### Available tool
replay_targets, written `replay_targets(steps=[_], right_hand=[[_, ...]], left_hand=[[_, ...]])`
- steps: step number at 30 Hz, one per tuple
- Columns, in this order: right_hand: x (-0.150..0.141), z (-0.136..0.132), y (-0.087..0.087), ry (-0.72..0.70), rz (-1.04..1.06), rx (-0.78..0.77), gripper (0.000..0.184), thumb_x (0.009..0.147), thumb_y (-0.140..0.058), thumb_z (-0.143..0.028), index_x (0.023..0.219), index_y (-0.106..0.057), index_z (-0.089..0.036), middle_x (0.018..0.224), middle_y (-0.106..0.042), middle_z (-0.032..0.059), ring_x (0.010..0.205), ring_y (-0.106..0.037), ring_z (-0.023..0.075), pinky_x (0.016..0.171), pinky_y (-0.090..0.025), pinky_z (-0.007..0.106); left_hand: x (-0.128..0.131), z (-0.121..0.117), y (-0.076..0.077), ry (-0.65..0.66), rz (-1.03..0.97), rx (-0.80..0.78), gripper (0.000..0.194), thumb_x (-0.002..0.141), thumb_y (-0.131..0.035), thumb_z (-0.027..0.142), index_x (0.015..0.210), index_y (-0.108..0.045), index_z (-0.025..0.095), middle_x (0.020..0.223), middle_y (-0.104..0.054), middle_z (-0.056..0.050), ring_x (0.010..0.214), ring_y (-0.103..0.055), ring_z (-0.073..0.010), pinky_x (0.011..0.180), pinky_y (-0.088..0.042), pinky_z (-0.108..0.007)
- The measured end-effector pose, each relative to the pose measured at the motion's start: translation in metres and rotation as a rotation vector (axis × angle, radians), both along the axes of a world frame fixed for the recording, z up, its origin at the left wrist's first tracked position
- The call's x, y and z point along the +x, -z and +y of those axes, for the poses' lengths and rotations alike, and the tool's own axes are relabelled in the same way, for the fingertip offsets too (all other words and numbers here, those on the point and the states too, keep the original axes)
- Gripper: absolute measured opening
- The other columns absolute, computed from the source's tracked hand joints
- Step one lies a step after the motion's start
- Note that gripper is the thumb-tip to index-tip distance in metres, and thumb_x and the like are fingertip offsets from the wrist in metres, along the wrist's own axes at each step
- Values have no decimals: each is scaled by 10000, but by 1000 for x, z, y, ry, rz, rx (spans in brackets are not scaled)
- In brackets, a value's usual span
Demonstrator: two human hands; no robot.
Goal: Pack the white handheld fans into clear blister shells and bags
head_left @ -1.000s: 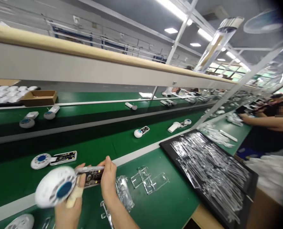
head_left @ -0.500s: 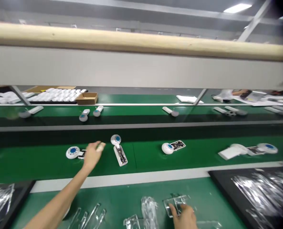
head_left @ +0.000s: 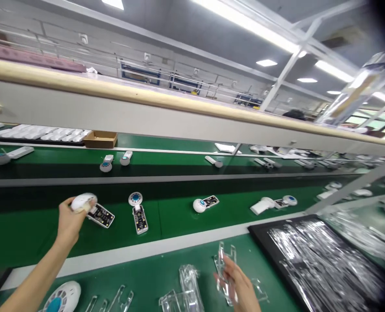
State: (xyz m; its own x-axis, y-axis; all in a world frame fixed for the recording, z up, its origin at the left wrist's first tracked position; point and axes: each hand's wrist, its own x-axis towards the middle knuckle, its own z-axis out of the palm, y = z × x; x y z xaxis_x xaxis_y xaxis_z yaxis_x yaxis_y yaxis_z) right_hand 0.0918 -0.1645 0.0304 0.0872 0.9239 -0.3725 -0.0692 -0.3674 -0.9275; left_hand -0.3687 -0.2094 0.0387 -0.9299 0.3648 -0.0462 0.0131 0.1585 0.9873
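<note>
My left hand (head_left: 69, 221) is closed round the round white head of a device with an open body, its circuit board (head_left: 101, 216) showing, over the green belt (head_left: 176, 225). Just right of it lies a similar device (head_left: 140, 219) with a blue-centred head. My right hand (head_left: 239, 284) grips a clear plastic frame (head_left: 221, 260) above the green worktop. More clear plastic pieces (head_left: 189, 281) lie left of that hand. Near my left forearm sits a larger white round head with a blue centre (head_left: 62, 298), partly cut off by the frame's edge.
A black tray (head_left: 309, 255) heaped with clear plastic parts stands on the right. Farther along the belt lie more white devices (head_left: 200, 205). A second belt behind carries several others, with a cardboard box (head_left: 100, 139) beyond. A beam (head_left: 147, 104) crosses above.
My left hand has moved left and taken hold of the device's head. My right hand has lifted a clear plastic frame off the worktop. The view has swung to the right and tilted.
</note>
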Motion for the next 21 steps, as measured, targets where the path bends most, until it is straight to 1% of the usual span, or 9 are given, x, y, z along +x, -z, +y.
replay_targets(steps=[2,3,5,7,10,13,17,19,21], right_hand=[[-28,-3,-21,-107,4,93,488,746,-570,-484,1126,-592,-179,899,-625,55,844,-620,224,737,-524,359],[-42,-5,-30,-185,-68,151,525,793,-520,-503,1216,-543,-193,942,-625,66,863,-619,231,741,-522,373],[-67,-10,-43,-309,-330,303,549,873,-392,-518,1341,-441,-236,922,-620,66,828,-613,231,725,-511,386],[-85,-17,-49,-373,-618,494,537,906,-318,-504,1371,-410,-253,916,-604,76,824,-592,243,706,-500,393],[-96,-26,-45,-412,-918,721,502,920,-322,-427,1355,-436,-204,946,-580,115,842,-559,276,684,-495,422],[-95,-31,-36,-357,-1105,805,463,924,-346,-338,1345,-441,-172,961,-573,140,830,-544,289,671,-488,442],[-88,-30,-27,-316,-1232,793,456,898,-414,-271,1341,-444,-166,935,-575,142,789,-545,289,642,-479,440],[-83,-29,-23,-305,-1258,793,462,898,-415,-268,1352,-434,-183,988,-577,155,848,-553,311,691,-473,478],[-76,-28,-18,-292,-1230,814,474,915,-386,-306,1382,-388,-227,1126,-551,169,990,-534,346,777,-451,529]], left_hand=[[42,6,-25,139,42,114,693,505,-820,380,1093,-486,227,957,-581,-1,822,-580,-146,672,-468,-225],[66,10,-37,201,22,174,688,523,-809,415,1105,-491,230,983,-574,-7,837,-565,-145,672,-453,-224],[118,18,-56,336,-196,240,657,591,-753,487,1143,-492,244,1006,-576,-17,807,-553,-141,633,-428,-225],[167,26,-68,475,-422,245,605,641,-698,536,1124,-510,225,964,-586,-30,761,-547,-145,601,-413,-238],[221,32,-75,594,-560,229,568,670,-663,567,1090,-519,212,932,-594,-40,755,-540,-152,593,-401,-244],[253,31,-78,602,-542,184,560,673,-658,579,1077,-512,219,942,-596,-42,783,-540,-156,603,-396,-244],[274,32,-79,555,-469,163,564,645,-693,556,1047,-502,210,958,-588,-46,783,-546,-153,618,-412,-247],[279,35,-79,526,-457,176,571,628,-709,550,1034,-501,208,942,-586,-40,748,-544,-141,602,-411,-242],[283,39,-78,491,-468,191,565,618,-715,553,1016,-512,208,926,-588,-34,727,-546,-133,594,-411,-238]])
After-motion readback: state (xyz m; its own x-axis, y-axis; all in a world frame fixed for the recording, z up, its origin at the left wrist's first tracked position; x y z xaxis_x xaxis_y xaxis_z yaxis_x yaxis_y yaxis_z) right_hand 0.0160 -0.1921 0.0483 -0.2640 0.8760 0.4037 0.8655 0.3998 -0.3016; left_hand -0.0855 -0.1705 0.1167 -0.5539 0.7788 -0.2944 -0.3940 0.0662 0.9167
